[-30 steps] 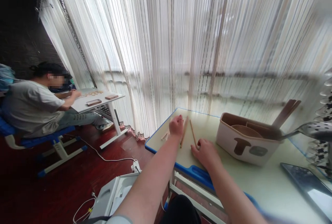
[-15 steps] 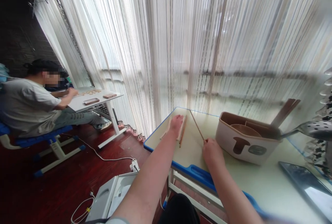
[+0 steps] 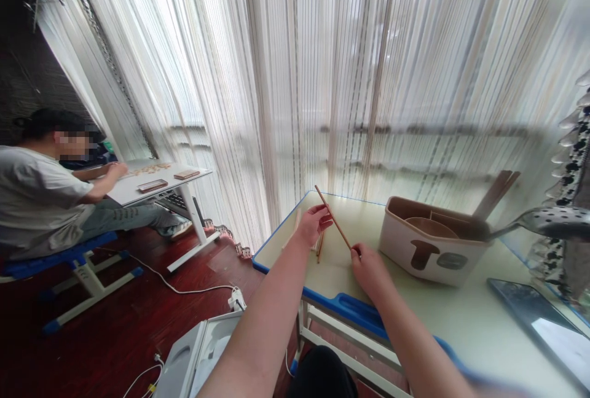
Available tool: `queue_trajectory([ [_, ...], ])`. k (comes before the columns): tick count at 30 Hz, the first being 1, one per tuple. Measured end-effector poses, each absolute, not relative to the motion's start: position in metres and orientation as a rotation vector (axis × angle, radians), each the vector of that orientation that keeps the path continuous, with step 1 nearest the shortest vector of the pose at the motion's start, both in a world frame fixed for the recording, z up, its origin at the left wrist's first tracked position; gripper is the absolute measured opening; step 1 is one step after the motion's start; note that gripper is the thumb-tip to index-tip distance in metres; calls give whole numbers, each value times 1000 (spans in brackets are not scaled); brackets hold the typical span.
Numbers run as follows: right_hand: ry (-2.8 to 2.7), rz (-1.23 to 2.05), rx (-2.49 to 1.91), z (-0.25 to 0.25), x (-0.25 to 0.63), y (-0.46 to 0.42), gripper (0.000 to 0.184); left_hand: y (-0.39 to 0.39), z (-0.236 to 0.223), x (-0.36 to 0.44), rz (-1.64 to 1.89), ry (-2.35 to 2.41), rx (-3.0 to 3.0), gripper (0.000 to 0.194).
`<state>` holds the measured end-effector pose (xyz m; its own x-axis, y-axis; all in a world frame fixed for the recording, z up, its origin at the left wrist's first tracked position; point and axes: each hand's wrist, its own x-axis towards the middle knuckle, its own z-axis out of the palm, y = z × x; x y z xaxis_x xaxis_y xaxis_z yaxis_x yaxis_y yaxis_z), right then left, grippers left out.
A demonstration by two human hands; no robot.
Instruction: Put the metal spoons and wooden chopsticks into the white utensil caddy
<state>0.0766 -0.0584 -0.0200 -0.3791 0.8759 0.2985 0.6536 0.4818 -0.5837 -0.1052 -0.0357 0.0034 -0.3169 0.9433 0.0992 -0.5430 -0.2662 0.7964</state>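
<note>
sticks (image 3: 340, 228) left of caddy (image 3: 428, 250) | tablet (image 3: 530, 311) right of caddy | curtain (image 3: 286, 78) behind desk (image 3: 334, 272)

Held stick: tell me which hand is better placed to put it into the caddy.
Probably the right. The right hand grips the near end of the stick and is closer to the caddy; the left hand is by the stick's far part, farther from the caddy.

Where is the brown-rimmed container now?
In the head view, the container stands right of centre on the table, between the right hand and the flat dark panel.
</note>
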Motion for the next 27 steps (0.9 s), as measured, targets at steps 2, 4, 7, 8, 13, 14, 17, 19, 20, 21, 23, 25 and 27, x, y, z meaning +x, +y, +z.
queue_trajectory([
  [2,-2141,516,-1255,-19,77,-60,26,-36,3,-105,1752,841,695,25],
  [4,-2131,538,-1255,-17,77,-62,27,-36,4,-105,1729,848,681,25],
  [7,-2131,558,-1290,-13,77,-68,28,-35,4,-102,1716,816,663,21],
  [8,-2143,556,-1301,-12,77,-69,29,-34,4,-101,1715,799,660,19],
  [13,-2229,540,-1308,-10,80,-74,31,-31,1,-98,1746,834,661,16],
  [14,-2231,551,-1313,-10,80,-74,32,-31,1,-98,1756,848,660,17],
  [17,-2209,585,-1303,-7,81,-75,32,-33,2,-97,1770,864,650,15],
  [19,-2189,593,-1278,-5,81,-76,32,-36,4,-96,1754,855,659,14],
  [20,-2184,597,-1261,-3,81,-77,32,-37,5,-96,1739,841,672,15],
  [21,-2182,606,-1244,-2,81,-78,32,-39,6,-95,1723,823,686,15],
  [23,-2174,628,-1210,0,82,-80,31,-41,7,-94,1688,796,709,17],
  [25,-2152,636,-1184,1,83,-81,28,-43,7,-92,1662,801,726,20],
  [27,-2127,626,-1181,1,84,-81,26,-44,7,-90,1647,844,757,22],
])
